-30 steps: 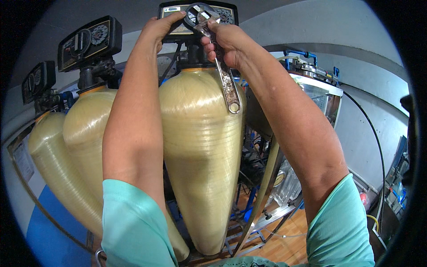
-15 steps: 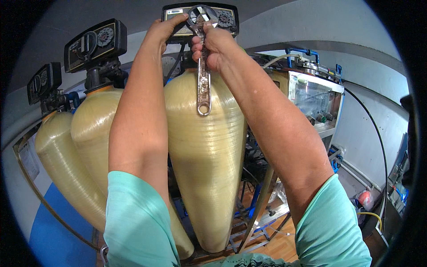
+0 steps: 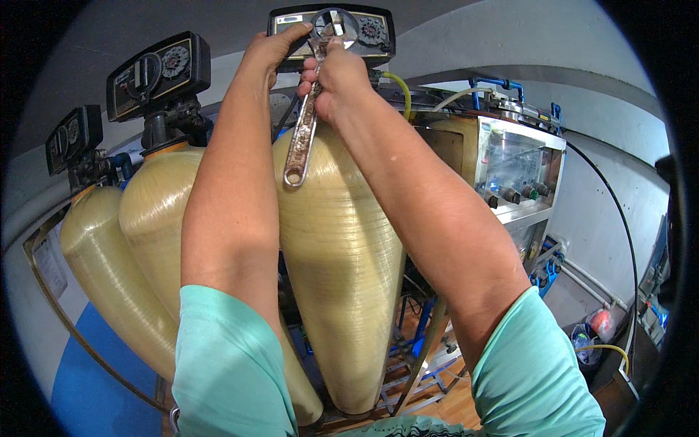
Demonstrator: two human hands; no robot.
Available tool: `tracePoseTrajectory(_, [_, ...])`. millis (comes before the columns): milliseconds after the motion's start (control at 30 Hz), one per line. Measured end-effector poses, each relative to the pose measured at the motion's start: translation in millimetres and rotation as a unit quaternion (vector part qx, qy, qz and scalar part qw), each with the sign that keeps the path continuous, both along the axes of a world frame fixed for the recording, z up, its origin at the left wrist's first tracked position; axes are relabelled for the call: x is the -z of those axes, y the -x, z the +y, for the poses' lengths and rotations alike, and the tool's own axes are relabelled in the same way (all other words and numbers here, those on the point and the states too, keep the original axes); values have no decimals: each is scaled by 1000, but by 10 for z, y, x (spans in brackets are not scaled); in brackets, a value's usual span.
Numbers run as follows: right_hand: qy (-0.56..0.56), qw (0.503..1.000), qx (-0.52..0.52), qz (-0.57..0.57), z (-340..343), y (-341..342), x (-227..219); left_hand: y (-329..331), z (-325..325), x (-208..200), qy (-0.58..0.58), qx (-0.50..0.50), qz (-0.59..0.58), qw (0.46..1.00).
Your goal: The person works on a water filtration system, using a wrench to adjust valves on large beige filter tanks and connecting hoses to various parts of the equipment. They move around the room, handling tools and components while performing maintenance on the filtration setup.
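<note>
An adjustable wrench (image 3: 299, 149) is in my right hand (image 3: 336, 76), its worn handle hanging down and slanting left. The wrench's head meets the round dial knob (image 3: 336, 26) on the front of a black control valve head (image 3: 291, 48); exactly how the jaws sit there I cannot make out. My left hand (image 3: 271, 51) grips the left side of that control head, one digit stretched across its front to the knob's rim. The other left fingers are partly hidden. Below stands a tall yellowish fibreglass tank (image 3: 338, 247), its top partly covered by my right hand and forearm.
Two more tanks, a middle one (image 3: 156, 204) and a far-left one (image 3: 102, 247), carry similar black heads. At right stands a metal-framed cabinet (image 3: 520, 167) with a clear panel. A yellow-green hose (image 3: 403, 87) curves behind my right wrist. A black cable (image 3: 619, 211) hangs along the wall.
The wrench's handle has swung left, clockwise about the knob, and my right hand has shifted left with it. My left hand keeps its hold. More of the yellow-green hose shows.
</note>
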State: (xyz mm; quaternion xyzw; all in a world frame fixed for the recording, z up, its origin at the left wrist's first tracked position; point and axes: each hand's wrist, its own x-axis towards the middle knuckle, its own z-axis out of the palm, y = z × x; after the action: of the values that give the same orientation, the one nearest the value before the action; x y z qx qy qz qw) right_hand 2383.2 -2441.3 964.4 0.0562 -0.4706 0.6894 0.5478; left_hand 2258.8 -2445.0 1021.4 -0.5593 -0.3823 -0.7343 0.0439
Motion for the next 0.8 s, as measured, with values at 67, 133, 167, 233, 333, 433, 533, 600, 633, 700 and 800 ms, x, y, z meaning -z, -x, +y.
tracePoseTrajectory(67, [-3, 1000, 2, 19, -17, 61, -11, -24, -37, 1, 31, 13, 3, 999])
tracePoseTrajectory(133, [-4, 1000, 4, 30, 1, 83, -2, 4, -12, -15, 45, 11, 16, 999])
tracePoseTrajectory(167, [-5, 1000, 4, 29, -14, 88, 11, 60, -6, -44, 41, 1, 26, 999])
tracePoseTrajectory(233, [-11, 1000, 1, 19, -39, 75, 32, 172, 10, -74, 42, 2, 33, 999])
tracePoseTrajectory(333, [-19, 1000, 2, -6, 7, -45, 74, 107, 5, -64, 43, 36, 28, 998])
tracePoseTrajectory(433, [-19, 999, -13, -26, 39, -81, 194, 156, 46, -55, 37, 29, 25, 999])
tracePoseTrajectory(533, [-19, 999, -47, -20, 10, -160, 246, 96, -29, -84, 41, -9, 30, 999])
tracePoseTrajectory(600, [-85, 996, 5, -40, -37, -157, 248, 16, -174, 39, 37, -70, 34, 996])
tracePoseTrajectory(633, [-142, 989, 11, -35, -41, -159, 215, 23, -230, 91, -22, -130, 32, 991])
tracePoseTrajectory(700, [-240, 969, 7, -51, -40, -180, 83, -3, -326, 258, -139, -245, 28, 959])
tracePoseTrajectory(800, [-317, 941, 97, -61, -108, -283, -105, -181, -577, 827, -33, 56, 58, 996])
